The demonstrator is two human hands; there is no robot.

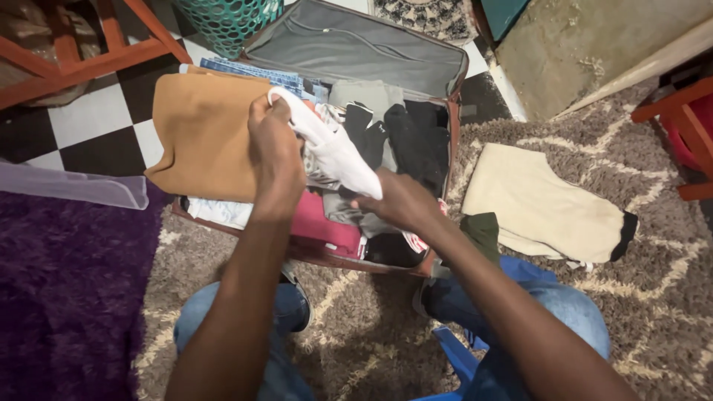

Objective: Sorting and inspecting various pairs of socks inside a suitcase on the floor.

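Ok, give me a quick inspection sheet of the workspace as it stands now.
Surface: shaggy brown rug with pale lines; checkered tile at upper left.
Job's things: open suitcase packed with folded clothes; white garment held above it.
Clutter: tan garment draped over the case's left edge; cream garment on the rug.
Grips: left hand and right hand both shut on the white garment.
Cables: nothing seen.
Surroundings: purple rug, green basket, orange wooden frames.

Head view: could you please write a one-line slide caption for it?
Both hands, left and right, hold a rolled white cloth garment over an open brown suitcase packed with folded clothes.
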